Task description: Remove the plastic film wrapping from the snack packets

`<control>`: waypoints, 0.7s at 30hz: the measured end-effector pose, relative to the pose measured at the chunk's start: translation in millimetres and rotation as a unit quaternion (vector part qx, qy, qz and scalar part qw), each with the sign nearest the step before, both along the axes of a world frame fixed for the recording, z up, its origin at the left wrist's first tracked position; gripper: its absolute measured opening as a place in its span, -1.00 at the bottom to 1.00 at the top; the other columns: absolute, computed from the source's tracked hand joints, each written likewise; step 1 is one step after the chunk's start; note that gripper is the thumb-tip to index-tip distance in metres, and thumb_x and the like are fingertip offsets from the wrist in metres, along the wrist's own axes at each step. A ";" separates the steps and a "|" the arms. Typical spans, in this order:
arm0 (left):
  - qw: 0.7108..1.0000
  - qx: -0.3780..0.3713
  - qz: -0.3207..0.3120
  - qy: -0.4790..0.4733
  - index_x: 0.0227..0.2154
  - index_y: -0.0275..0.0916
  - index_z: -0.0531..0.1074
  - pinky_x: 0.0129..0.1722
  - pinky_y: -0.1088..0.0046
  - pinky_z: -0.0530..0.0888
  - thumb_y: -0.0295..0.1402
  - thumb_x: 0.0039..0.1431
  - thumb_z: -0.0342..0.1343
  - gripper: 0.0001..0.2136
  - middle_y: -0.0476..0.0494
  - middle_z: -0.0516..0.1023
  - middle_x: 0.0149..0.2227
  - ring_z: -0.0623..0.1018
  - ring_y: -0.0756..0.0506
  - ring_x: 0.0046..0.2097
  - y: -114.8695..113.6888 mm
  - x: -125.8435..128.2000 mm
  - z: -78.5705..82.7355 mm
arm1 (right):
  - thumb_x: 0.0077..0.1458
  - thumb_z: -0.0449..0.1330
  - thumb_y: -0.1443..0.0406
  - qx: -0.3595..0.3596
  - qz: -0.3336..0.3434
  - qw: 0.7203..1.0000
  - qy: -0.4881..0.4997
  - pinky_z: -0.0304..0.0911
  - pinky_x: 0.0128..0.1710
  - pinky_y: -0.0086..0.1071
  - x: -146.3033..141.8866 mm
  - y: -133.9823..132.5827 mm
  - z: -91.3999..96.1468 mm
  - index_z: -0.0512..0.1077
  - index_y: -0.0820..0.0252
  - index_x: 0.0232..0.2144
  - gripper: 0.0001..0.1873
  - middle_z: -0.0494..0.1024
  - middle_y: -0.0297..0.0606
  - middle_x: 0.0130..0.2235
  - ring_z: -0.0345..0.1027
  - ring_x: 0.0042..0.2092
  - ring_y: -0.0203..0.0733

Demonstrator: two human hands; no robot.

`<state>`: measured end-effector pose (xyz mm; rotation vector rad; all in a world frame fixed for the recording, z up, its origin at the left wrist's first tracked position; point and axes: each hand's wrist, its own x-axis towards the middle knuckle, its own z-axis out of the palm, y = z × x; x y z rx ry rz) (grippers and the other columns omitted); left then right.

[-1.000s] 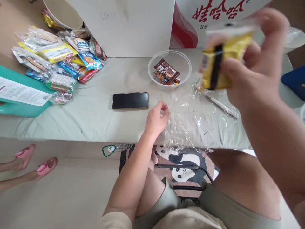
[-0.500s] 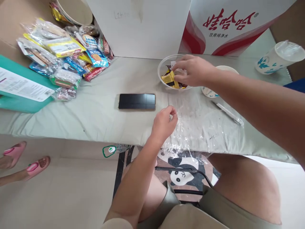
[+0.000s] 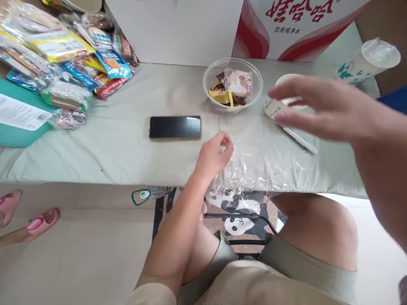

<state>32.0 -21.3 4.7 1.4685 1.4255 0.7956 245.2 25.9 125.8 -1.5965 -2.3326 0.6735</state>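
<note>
Your two hands above a padded bench, with wrapped snacks in a round clear tub. Your right hand (image 3: 324, 108), at right of the frame and blurred, is spread with thumb and fingers apart and appears to grasp nothing; it hangs in front of a patterned paper cup (image 3: 271, 108), partly hiding it. Your left hand (image 3: 213, 156), at centre, is curled, with thumb near fingertips, and appears to pinch the edge of crumpled clear plastic film (image 3: 248, 171), which trails over the bench's front edge.

The clear tub (image 3: 261, 82), at upper centre, stands upright; in it a yellow packet (image 3: 221, 98) lies left of a pale wrapped pastry (image 3: 241, 82), with darker wrappers beneath.

For good handling, lift your right wrist clear of the cup rim, since a light paper cup probably tips at a brush. Hold the film lightly with your left fingers so that it does not slip off the edge. Lower packets flat within the tub rather than dropping them, and mind the slim white tool (image 3: 300, 140) below your right hand, whose end you should treat as sharp.
</note>
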 end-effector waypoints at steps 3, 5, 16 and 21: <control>0.997 0.021 -0.013 -0.075 -0.37 -0.18 0.39 -0.31 0.44 0.38 -0.33 0.30 0.12 -0.88 -0.07 0.57 -0.32 0.54 -0.05 -0.22 4.2 0.4 -4.2 | -0.10 0.29 -0.29 -0.024 -0.091 0.995 -0.031 0.44 0.05 0.17 35.3 -52.1 -40.5 0.32 0.12 0.29 0.04 0.55 0.02 0.18 0.50 0.11 0.30; 0.991 0.033 -0.020 -0.131 -0.37 -0.18 0.38 -0.34 0.47 0.40 -0.29 0.34 0.12 -0.85 -0.08 0.59 -0.35 0.56 -0.03 -0.24 8.0 1.2 -6.9 | 0.04 0.27 -0.14 -0.023 -0.161 0.984 -0.069 0.44 -0.09 0.07 46.1 -67.2 -74.7 0.42 0.12 0.15 -0.26 0.64 -0.01 -0.03 0.55 -0.07 0.19; 0.996 0.032 0.059 0.056 -0.44 -0.18 0.43 -0.51 0.46 0.25 -0.29 0.30 0.19 -0.80 0.05 0.46 -0.59 0.37 0.05 -0.56 25.4 -14.4 -19.5 | 0.15 0.30 0.14 0.052 -0.308 0.948 0.062 0.33 -0.19 -0.16 84.7 -37.1 -125.0 0.54 0.08 -0.27 -0.83 0.55 -0.23 -0.35 0.40 -0.32 -0.09; 0.998 0.013 0.057 0.021 -0.04 -0.12 0.43 -0.30 0.38 0.43 -0.02 0.12 0.34 -0.56 -0.09 0.62 -0.23 0.54 -0.06 -0.27 15.6 -5.9 -17.7 | 0.30 0.18 0.01 0.081 -0.253 0.962 0.060 0.38 -0.07 -0.09 93.7 -17.9 -134.3 0.46 0.01 -0.10 -0.72 0.59 -0.16 -0.15 0.44 -0.20 -0.05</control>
